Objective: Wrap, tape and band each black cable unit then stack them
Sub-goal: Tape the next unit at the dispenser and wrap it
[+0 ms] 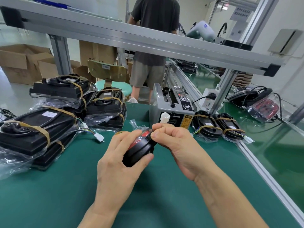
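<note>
Left hand: my left hand point(120, 155) was curled round the black cable unit point(139, 149), thumb under its near end, fingers over the top, holding it above the green mat point(148, 203).
Right hand: my right hand point(172, 140) was closed in a pinch, thumb and forefinger nipping the clear wrap at the unit's far end, beside its red face.
Finished stack, left: the big pile of banded units point(37, 129) lay on the mat's left side, bagged in clear film and strapped with tan bands; I counted several, stacked two deep in places. I judged this the bulk of the done work.
Tape dispenser: the grey tape dispenser point(171, 109) stood just beyond my hands, within easy reach.
Finished pair, right: two smaller banded units point(217, 127) sat side by side to the right of the dispenser.
Unwrapped units: one loose unit with a red lens point(263, 107) lay far right by the frame post, bagged but with no band that I could see; I judged it still to be done.
Unit in hand: wrap on, no band showing; tape I could not tell. I judged taping, banding and stacking still ahead for it.
</note>
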A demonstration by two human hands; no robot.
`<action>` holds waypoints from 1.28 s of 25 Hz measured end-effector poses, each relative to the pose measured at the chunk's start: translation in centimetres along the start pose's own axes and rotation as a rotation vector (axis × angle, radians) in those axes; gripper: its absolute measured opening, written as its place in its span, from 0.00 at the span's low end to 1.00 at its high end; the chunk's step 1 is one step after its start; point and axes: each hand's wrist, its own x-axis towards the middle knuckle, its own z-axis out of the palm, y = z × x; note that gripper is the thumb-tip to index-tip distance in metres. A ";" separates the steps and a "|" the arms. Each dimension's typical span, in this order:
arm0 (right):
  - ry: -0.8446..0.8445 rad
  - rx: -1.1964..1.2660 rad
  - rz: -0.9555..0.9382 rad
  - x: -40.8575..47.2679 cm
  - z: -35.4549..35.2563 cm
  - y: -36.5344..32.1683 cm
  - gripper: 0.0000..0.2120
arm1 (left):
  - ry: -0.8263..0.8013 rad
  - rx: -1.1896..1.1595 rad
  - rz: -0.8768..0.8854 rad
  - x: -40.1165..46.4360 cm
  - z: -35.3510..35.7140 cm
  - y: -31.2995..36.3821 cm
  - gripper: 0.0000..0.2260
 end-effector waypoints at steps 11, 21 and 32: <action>0.112 -0.220 -0.080 0.0 0.7 0.6 0.13 | 0.019 0.009 0.003 -0.2 0.2 0.2 0.25; 0.186 -0.033 -0.043 -0.2 0.9 1.6 0.16 | 0.019 0.013 0.020 -0.5 0.5 0.3 0.25; 0.084 -0.119 -0.208 -0.7 -0.9 3.1 0.19 | 0.011 -0.151 0.042 -0.4 -0.7 -1.0 0.24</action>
